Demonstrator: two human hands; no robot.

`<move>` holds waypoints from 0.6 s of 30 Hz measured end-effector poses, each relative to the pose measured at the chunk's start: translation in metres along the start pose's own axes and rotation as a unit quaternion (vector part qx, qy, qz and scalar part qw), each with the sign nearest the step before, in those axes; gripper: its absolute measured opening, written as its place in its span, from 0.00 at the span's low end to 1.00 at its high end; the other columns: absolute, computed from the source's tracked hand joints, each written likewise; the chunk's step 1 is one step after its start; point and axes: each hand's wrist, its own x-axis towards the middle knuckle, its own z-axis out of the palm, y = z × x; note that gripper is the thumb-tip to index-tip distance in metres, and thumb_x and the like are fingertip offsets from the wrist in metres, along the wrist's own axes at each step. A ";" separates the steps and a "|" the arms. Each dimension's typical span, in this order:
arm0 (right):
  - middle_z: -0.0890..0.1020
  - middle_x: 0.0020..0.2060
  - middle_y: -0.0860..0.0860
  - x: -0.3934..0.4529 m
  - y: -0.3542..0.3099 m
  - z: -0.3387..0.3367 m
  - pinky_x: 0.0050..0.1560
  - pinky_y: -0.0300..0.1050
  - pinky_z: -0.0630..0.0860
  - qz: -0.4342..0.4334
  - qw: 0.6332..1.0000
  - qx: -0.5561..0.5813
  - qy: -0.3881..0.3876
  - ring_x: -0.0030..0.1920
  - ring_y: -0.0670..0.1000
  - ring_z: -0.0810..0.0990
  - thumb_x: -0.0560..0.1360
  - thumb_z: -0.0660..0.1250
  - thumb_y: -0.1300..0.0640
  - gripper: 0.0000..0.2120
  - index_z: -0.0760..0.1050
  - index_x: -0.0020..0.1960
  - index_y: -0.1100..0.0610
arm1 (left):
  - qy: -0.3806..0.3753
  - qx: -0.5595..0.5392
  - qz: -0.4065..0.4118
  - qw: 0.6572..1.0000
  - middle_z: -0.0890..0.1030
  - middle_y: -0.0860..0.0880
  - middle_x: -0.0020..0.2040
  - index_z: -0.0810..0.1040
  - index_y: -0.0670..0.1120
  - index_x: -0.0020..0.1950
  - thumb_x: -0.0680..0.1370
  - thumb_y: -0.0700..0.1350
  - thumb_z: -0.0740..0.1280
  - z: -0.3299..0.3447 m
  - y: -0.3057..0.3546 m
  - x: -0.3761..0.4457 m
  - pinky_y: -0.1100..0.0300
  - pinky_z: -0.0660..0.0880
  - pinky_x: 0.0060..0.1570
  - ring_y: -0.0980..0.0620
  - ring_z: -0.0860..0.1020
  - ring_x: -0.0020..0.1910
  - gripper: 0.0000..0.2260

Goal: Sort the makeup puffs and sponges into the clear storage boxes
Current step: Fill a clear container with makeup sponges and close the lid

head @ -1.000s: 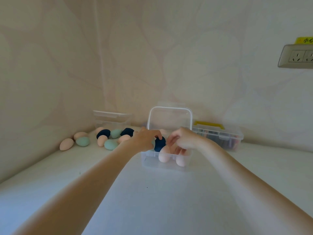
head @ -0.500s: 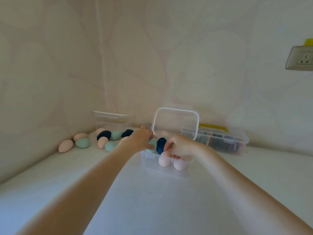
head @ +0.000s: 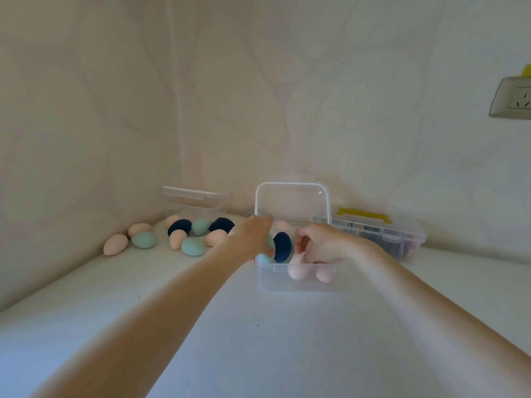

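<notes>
Reaching hands: both meet over the open clear box (head: 296, 280) at the middle of the white tabletop (head: 258, 340).
Left hand (head: 253, 235): fingers curled round a mint sponge (head: 265, 255) at the box's 9 o'clock rim, thumb against the navy sponge (head: 282, 247).
Right hand (head: 319, 242): fingers bent and pinching a pink sponge (head: 297, 267) inside the box.
Navy sponge axis: long axis upright, standing on end between the two hands.
Pink sponges in box: two hang low against the front wall, the second (head: 324, 274) just beside the first; their pointing I cannot tell.
Box lid (head: 291, 202): raised upright at 12 o'clock.
Loose sponges (head: 192, 246): pink, mint and navy, lying on their sides at 10 o'clock, axes mixed.
Second clear box (head: 195, 199): behind that pile, in the corner.
Yellow-handled case (head: 373, 228): at 2 o'clock, lid closed.
Room: pale patterned walls (head: 287, 96); a wall socket (head: 514, 99) at upper right.
</notes>
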 end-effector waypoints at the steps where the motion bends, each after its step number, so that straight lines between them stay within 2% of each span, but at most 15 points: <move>1: 0.78 0.51 0.49 0.001 -0.005 0.000 0.42 0.43 0.76 -0.011 1.000 0.018 -0.003 0.42 0.49 0.79 0.70 0.68 0.60 0.07 0.73 0.46 0.51 | -0.011 -0.008 -0.001 1.000 0.77 0.45 0.42 0.68 0.42 0.56 0.75 0.41 0.67 0.000 0.000 0.000 0.54 0.78 0.43 0.45 0.76 0.36 0.13; 2: 0.78 0.51 0.49 0.002 -0.010 0.001 0.39 0.41 0.75 -0.024 0.999 0.042 -0.007 0.37 0.48 0.78 0.70 0.69 0.61 0.08 0.73 0.47 0.52 | -0.022 -0.014 -0.004 1.000 0.80 0.44 0.44 0.70 0.42 0.57 0.74 0.40 0.66 0.001 -0.001 0.002 0.55 0.79 0.44 0.46 0.77 0.34 0.13; 4: 0.79 0.50 0.51 0.004 -0.021 0.003 0.35 0.39 0.73 -0.047 0.995 0.090 -0.019 0.34 0.48 0.76 0.70 0.70 0.62 0.10 0.73 0.48 0.54 | -0.038 -0.003 -0.003 0.999 0.81 0.47 0.36 0.75 0.43 0.57 0.74 0.39 0.63 0.003 -0.001 0.006 0.60 0.79 0.43 0.52 0.77 0.28 0.12; 7: 0.80 0.46 0.49 0.011 -0.027 0.013 0.37 0.36 0.72 -0.064 0.994 0.093 -0.011 0.40 0.49 0.77 0.70 0.72 0.56 0.09 0.73 0.46 0.52 | -0.051 0.047 0.000 0.998 0.75 0.52 0.22 0.77 0.44 0.53 0.74 0.41 0.61 0.005 -0.002 0.011 0.65 0.73 0.35 0.59 0.72 0.18 0.10; 9: 0.81 0.45 0.47 0.014 -0.022 0.021 0.44 0.37 0.71 -0.056 0.993 0.101 -0.008 0.44 0.48 0.77 0.69 0.73 0.50 0.07 0.76 0.42 0.51 | -0.066 0.065 0.006 0.996 0.74 0.52 0.22 0.78 0.45 0.55 0.75 0.42 0.61 0.004 -0.001 0.013 0.66 0.71 0.33 0.60 0.72 0.17 0.11; 10: 0.81 0.44 0.46 0.015 -0.019 0.024 0.47 0.38 0.71 -0.048 0.992 0.120 -0.012 0.45 0.48 0.77 0.69 0.72 0.49 0.07 0.77 0.41 0.51 | -0.067 0.076 0.010 0.995 0.74 0.53 0.25 0.78 0.46 0.55 0.76 0.44 0.61 0.002 0.000 0.013 0.66 0.70 0.32 0.58 0.74 0.20 0.11; 12: 0.80 0.42 0.46 0.016 -0.013 0.027 0.49 0.39 0.69 -0.028 0.988 0.148 -0.015 0.46 0.49 0.76 0.70 0.71 0.50 0.06 0.80 0.40 0.53 | -0.046 0.155 0.030 0.986 0.74 0.53 0.33 0.78 0.48 0.55 0.77 0.49 0.61 -0.003 0.002 0.013 0.65 0.66 0.32 0.53 0.75 0.33 0.12; 14: 0.77 0.39 0.46 0.016 -0.011 0.027 0.45 0.39 0.67 -0.020 0.989 0.145 -0.018 0.44 0.49 0.73 0.71 0.69 0.53 0.10 0.81 0.45 0.59 | -0.014 0.250 0.067 0.966 0.76 0.50 0.47 0.77 0.49 0.58 0.77 0.52 0.60 -0.002 0.005 0.015 0.62 0.65 0.42 0.48 0.73 0.52 0.14; 15: 0.76 0.37 0.46 0.016 -0.011 0.027 0.43 0.38 0.66 -0.020 0.990 0.139 -0.018 0.43 0.49 0.72 0.72 0.68 0.54 0.11 0.81 0.48 0.61 | -0.012 0.280 0.081 0.956 0.75 0.48 0.53 0.77 0.48 0.59 0.77 0.53 0.60 0.000 0.006 0.018 0.60 0.64 0.49 0.46 0.70 0.58 0.15; 16: 0.76 0.36 0.46 0.016 -0.011 0.027 0.42 0.37 0.66 -0.018 0.990 0.135 -0.018 0.42 0.49 0.72 0.72 0.68 0.55 0.11 0.81 0.49 0.61 | -0.021 0.295 0.085 0.951 0.73 0.47 0.56 0.77 0.47 0.58 0.77 0.53 0.60 0.002 0.007 0.019 0.58 0.62 0.52 0.46 0.68 0.60 0.15; 18: 0.76 0.35 0.45 0.016 -0.010 0.027 0.42 0.37 0.66 -0.009 0.989 0.147 -0.018 0.43 0.49 0.72 0.72 0.69 0.55 0.10 0.81 0.49 0.60 | -0.053 0.268 0.072 0.959 0.74 0.48 0.47 0.76 0.45 0.46 0.77 0.50 0.61 0.005 0.007 0.024 0.57 0.61 0.52 0.47 0.71 0.52 0.10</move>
